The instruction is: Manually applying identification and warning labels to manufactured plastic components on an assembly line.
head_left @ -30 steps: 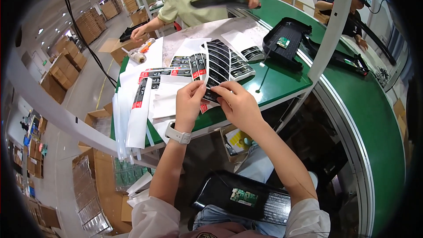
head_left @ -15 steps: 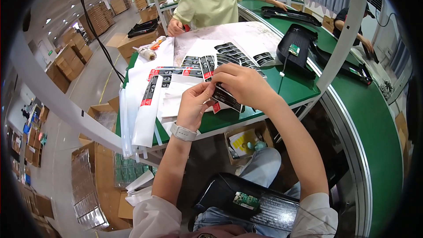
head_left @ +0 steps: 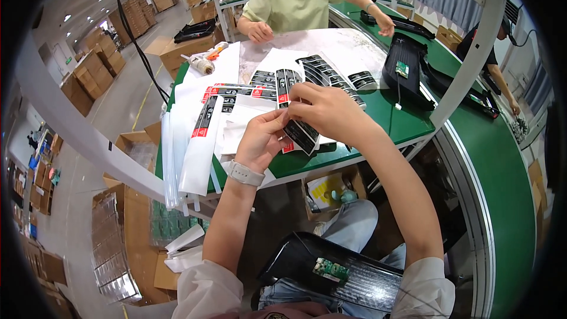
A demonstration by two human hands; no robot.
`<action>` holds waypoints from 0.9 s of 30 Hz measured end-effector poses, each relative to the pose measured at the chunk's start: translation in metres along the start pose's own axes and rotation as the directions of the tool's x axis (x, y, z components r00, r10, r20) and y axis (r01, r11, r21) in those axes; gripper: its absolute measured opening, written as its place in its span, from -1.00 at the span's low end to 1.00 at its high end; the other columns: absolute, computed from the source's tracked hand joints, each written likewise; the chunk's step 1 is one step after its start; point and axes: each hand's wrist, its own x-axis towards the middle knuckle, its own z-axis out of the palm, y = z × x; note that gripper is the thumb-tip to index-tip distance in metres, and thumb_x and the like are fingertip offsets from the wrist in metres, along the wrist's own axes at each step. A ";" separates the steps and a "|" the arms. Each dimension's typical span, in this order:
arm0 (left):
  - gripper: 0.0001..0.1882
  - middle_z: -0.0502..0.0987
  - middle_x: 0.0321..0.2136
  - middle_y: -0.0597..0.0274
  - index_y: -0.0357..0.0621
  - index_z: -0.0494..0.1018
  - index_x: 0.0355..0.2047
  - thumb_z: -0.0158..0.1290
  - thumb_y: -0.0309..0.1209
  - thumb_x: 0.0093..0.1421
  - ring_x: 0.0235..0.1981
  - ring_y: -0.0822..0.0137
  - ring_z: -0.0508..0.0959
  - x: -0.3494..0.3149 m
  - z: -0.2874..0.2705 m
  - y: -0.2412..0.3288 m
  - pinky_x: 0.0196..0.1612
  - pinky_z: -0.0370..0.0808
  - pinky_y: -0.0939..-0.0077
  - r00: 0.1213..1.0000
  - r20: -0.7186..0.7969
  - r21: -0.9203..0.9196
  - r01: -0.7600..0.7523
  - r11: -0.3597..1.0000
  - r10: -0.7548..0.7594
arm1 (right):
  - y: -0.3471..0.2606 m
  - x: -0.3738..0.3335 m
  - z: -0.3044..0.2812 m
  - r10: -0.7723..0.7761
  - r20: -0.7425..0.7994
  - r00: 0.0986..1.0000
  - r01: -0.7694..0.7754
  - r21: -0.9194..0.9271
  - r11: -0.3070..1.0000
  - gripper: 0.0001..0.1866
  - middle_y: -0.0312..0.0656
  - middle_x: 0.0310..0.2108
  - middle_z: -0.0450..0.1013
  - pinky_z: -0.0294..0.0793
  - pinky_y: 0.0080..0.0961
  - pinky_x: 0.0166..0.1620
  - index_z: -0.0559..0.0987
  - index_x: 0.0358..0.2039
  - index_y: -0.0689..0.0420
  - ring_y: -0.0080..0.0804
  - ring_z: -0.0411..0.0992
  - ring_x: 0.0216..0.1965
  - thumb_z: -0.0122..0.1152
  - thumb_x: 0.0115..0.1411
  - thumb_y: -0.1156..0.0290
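1. The left hand point(head_left: 263, 142), with a white watch point(head_left: 245, 173) on its wrist, is pinching the lower edge of a black label sheet point(head_left: 298, 133) between thumb and fingers.
2. The right hand point(head_left: 328, 112) is closing its fingertips on the upper part of the same sheet, just above the left hand.
3. The sheet is hanging slightly above the near edge of the green worktable point(head_left: 407, 121), tilted, with a red strip showing at its lower corner.
4. More black-and-red label sheets point(head_left: 319, 74) are lying fanned out on the table beyond the hands.
5. Long white sleeves point(head_left: 201, 147) with black-and-red labels are lying to the left, overhanging the table's edge.
6. A black tray-shaped part with a small green circuit board point(head_left: 331, 270) is resting on the person's lap.
7. A similar black part point(head_left: 407, 71) is sitting on the table to the right.
8. A co-worker in a light green shirt point(head_left: 292, 3) is sitting across the table, both hands touching things on it.
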 end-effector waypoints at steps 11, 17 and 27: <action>-0.71 0.56 -0.12 0.18 -0.26 0.41 0.04 -0.03 -0.41 0.37 -0.15 0.32 0.59 0.008 -0.013 -0.002 -0.07 0.56 0.27 1.000 -0.007 -0.122 0.014 0.992 -0.015 | 0.001 -0.006 0.014 -0.028 -0.151 0.988 0.024 -0.029 0.999 -0.69 -0.34 -0.23 0.49 0.55 -0.46 -0.36 0.64 -0.19 -0.02 -0.39 0.53 -0.27 0.25 0.00 0.49; -0.73 0.57 -0.19 0.19 -0.27 0.46 -0.01 0.02 -0.40 0.35 -0.19 0.32 0.59 0.008 -0.010 -0.001 -0.11 0.59 0.32 0.998 -0.016 -0.095 0.056 0.994 -0.058 | 0.003 -0.017 0.018 0.000 -0.217 0.976 0.012 0.053 0.999 -0.78 -0.31 -0.22 0.49 0.55 -0.43 -0.35 0.62 -0.28 0.06 -0.37 0.53 -0.28 0.31 0.00 0.50; -0.82 0.63 -0.44 0.13 -0.29 0.60 -0.32 0.11 -0.41 0.26 -0.46 0.36 0.58 0.023 -0.021 0.009 -0.32 0.46 0.50 0.628 -0.254 0.875 -0.175 0.451 0.736 | -0.036 -0.083 -0.070 0.466 -0.270 0.843 -0.461 0.083 0.883 -0.90 -0.12 -0.35 0.37 0.41 -0.39 -0.21 0.49 -0.45 0.19 -0.17 0.42 -0.30 0.24 0.00 0.55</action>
